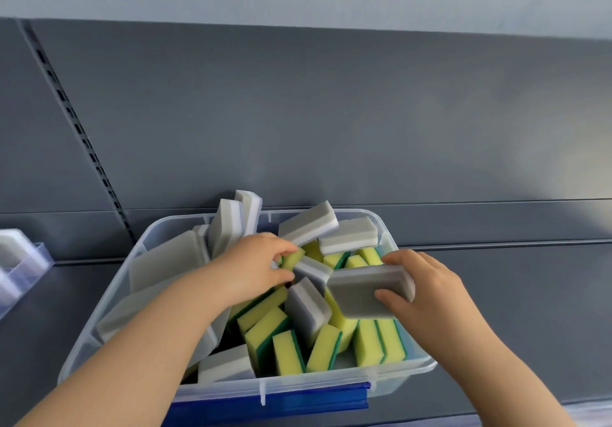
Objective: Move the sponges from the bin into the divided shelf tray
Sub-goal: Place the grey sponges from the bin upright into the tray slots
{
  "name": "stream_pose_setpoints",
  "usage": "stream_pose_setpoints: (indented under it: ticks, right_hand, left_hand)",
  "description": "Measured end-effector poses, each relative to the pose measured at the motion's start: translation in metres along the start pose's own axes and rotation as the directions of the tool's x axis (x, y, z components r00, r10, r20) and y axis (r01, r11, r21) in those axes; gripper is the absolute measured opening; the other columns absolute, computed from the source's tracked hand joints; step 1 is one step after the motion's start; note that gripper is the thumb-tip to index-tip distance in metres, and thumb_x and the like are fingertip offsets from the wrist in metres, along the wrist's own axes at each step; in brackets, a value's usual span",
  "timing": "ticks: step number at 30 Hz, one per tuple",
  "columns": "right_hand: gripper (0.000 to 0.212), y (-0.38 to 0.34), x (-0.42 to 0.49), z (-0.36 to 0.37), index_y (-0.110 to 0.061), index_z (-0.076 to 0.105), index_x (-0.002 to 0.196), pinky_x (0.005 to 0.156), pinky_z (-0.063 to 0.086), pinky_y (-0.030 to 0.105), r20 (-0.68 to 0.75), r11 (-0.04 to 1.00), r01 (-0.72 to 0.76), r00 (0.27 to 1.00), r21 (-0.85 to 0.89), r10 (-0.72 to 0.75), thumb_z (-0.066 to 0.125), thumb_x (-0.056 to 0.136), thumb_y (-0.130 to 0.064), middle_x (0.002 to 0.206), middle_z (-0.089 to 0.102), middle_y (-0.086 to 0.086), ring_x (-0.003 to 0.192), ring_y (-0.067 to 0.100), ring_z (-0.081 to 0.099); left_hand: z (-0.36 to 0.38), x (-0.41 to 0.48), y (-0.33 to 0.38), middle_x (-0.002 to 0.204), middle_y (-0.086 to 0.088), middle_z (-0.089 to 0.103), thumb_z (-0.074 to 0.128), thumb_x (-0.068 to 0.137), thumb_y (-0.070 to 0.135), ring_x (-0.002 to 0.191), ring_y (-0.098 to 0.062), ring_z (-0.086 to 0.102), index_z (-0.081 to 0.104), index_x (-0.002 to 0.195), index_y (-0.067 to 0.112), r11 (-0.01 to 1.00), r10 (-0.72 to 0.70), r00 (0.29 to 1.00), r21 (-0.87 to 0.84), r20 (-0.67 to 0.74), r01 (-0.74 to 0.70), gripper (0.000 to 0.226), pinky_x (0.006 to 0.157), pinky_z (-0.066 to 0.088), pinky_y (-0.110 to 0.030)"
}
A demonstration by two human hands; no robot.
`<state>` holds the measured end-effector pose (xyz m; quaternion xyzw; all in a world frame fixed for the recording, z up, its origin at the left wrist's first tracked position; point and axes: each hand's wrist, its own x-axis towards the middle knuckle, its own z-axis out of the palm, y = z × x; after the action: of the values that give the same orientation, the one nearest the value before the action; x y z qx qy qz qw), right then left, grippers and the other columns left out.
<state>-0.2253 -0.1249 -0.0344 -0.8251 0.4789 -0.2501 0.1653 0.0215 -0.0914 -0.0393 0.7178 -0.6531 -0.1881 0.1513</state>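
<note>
Holds a grey-and-white sponge [361, 297] in the right hand [430, 290], thumb on the near face and fingers curled over the far edge, just above the right side of the clear plastic bin [414, 370]. Reaches the left hand [255, 261] into the bin's middle, pinching a yellow-and-green sponge [293, 258] between thumb and forefinger.

Best to take one sponge per hand by its broad faces and squeeze lightly, the foam probably being soft. Lift straight up past the bin's rim to avoid toppling the grey-and-white ones leaning at the bin's back. Then carry across to the divided shelf tray [29, 261], well left of the bin.

Counted: one bin, one tray partly in view. In the bin, roughly a dozen yellow-and-green and about ten grey-and-white showing, with more probably buried.
</note>
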Motion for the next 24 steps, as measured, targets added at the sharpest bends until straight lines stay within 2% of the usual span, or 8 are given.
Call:
stream_pose_setpoints:
  ticks: [3, 6, 8, 12, 15, 18, 21, 24]
  right_hand:
    - [0.038, 0.0, -0.003, 0.002, -0.031, 0.052, 0.117, 0.08, 0.033, 0.017, 0.011, 1.0, -0.003, 1.0, 0.016, 0.003, 0.065, 0.082, -0.024, 0.103, 0.045, -0.02, 0.097, 0.006, 0.042]
    - [0.037, 0.0, -0.007, 0.003, -0.031, 0.051, 0.117, 0.079, 0.033, 0.016, 0.028, 1.0, -0.007, 1.0, 0.019, 0.007, 0.063, 0.083, -0.024, 0.105, 0.045, -0.02, 0.098, 0.005, 0.043]
    - [0.036, 0.001, -0.009, 0.002, -0.031, 0.051, 0.117, 0.078, 0.033, 0.015, 0.028, 1.0, -0.003, 1.0, 0.016, 0.003, 0.063, 0.084, -0.024, 0.104, 0.044, -0.02, 0.097, 0.005, 0.044]
    - [0.037, 0.003, -0.011, 0.002, -0.031, 0.049, 0.119, 0.078, 0.033, 0.014, 0.027, 1.0, -0.009, 1.0, 0.012, 0.009, 0.061, 0.085, -0.024, 0.103, 0.043, -0.019, 0.095, 0.005, 0.042]
    - [0.037, 0.004, -0.012, 0.002, -0.031, 0.048, 0.121, 0.077, 0.032, 0.014, 0.03, 1.0, -0.012, 0.999, 0.006, 0.011, 0.06, 0.086, -0.026, 0.104, 0.042, -0.019, 0.095, 0.005, 0.041]
    - [0.036, 0.004, -0.011, 0.004, -0.031, 0.048, 0.121, 0.077, 0.033, 0.014, 0.026, 1.0, -0.009, 1.0, 0.002, 0.009, 0.059, 0.087, -0.026, 0.104, 0.041, -0.019, 0.095, 0.004, 0.041]
    - [0.036, 0.004, -0.01, 0.006, -0.031, 0.048, 0.122, 0.077, 0.033, 0.014, 0.024, 1.0, -0.004, 1.0, -0.001, 0.004, 0.058, 0.087, -0.027, 0.104, 0.039, -0.02, 0.094, 0.003, 0.04]
    - [0.036, 0.004, -0.008, 0.008, -0.031, 0.048, 0.122, 0.077, 0.032, 0.013, 0.022, 1.0, 0.005, 1.0, 0.006, -0.005, 0.058, 0.088, -0.027, 0.107, 0.042, -0.019, 0.094, 0.002, 0.039]
  left_hand:
    - [0.005, 0.01, 0.006, 0.12, 0.007, 0.056, 0.067, 0.083, 0.036, 0.104, -0.009, 0.054, 0.051, 0.131, 0.028, 0.992, -0.041, 0.978, 0.127, 0.202, 0.015, 0.051, 0.09, 0.044, -0.024]
    - [0.012, 0.016, 0.011, 0.109, 0.009, 0.057, 0.071, 0.079, 0.037, 0.094, -0.009, 0.053, 0.057, 0.116, 0.029, 0.985, -0.043, 0.958, 0.171, 0.284, -0.006, 0.04, 0.079, 0.043, -0.022]
    - [0.015, 0.016, 0.014, 0.102, 0.013, 0.053, 0.074, 0.075, 0.042, 0.093, -0.008, 0.053, 0.057, 0.109, 0.031, 0.987, -0.023, 0.944, 0.159, 0.329, -0.032, 0.04, 0.078, 0.044, -0.023]
    - [0.021, 0.012, 0.021, 0.113, 0.013, 0.054, 0.072, 0.073, 0.047, 0.097, -0.01, 0.054, 0.052, 0.118, 0.034, 0.98, 0.008, 0.901, 0.178, 0.435, -0.095, 0.051, 0.086, 0.049, -0.03]
    - [0.027, 0.008, 0.021, 0.118, 0.012, 0.056, 0.055, 0.089, 0.04, 0.098, -0.009, 0.054, 0.052, 0.123, 0.043, 0.979, 0.064, 0.909, 0.15, 0.412, -0.137, 0.034, 0.087, 0.048, -0.03]
    - [0.03, 0.009, 0.019, 0.12, 0.009, 0.055, 0.041, 0.096, 0.03, 0.099, -0.012, 0.054, 0.054, 0.121, 0.045, 0.979, 0.08, 0.94, 0.15, 0.333, -0.137, 0.032, 0.089, 0.047, -0.032]
    - [0.033, 0.009, 0.016, 0.125, 0.009, 0.05, 0.05, 0.092, 0.041, 0.104, -0.013, 0.052, 0.056, 0.121, 0.039, 0.982, 0.074, 0.942, 0.142, 0.326, -0.127, 0.03, 0.093, 0.046, -0.035]
    - [0.035, 0.005, 0.017, 0.127, 0.011, 0.042, 0.066, 0.079, 0.049, 0.107, -0.013, 0.048, 0.051, 0.128, 0.035, 0.979, 0.037, 0.938, 0.176, 0.345, -0.103, 0.053, 0.093, 0.044, -0.031]
